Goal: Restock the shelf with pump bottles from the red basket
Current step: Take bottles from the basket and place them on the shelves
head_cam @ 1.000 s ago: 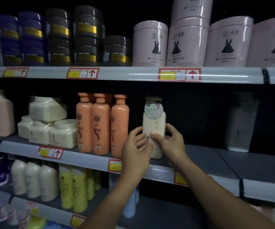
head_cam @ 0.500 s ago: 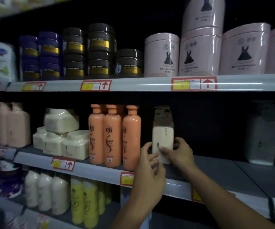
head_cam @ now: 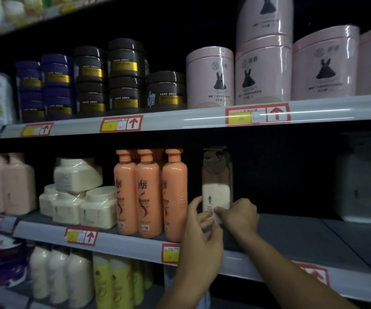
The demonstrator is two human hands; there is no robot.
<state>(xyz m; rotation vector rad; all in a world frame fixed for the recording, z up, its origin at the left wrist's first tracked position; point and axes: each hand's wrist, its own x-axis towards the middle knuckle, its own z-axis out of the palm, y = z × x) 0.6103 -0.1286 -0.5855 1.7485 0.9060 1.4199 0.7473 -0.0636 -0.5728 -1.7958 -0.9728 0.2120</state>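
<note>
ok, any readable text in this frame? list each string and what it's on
"10", handwritten: yellow price tag on the upper shelf rail.
"拉芳", likely: vertical brand on the orange bottles.
Red up-arrows, no words: price tags on both rails.
Pink canisters, dark jars, the pump bottle held by both hands: print too small or blurred to read.

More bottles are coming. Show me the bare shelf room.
Free: the grey middle shelf between the cream pump bottle, held by left hand and right hand, and the dim white bottle. Crowded: left, where orange bottles and cream tubs stand.
</note>
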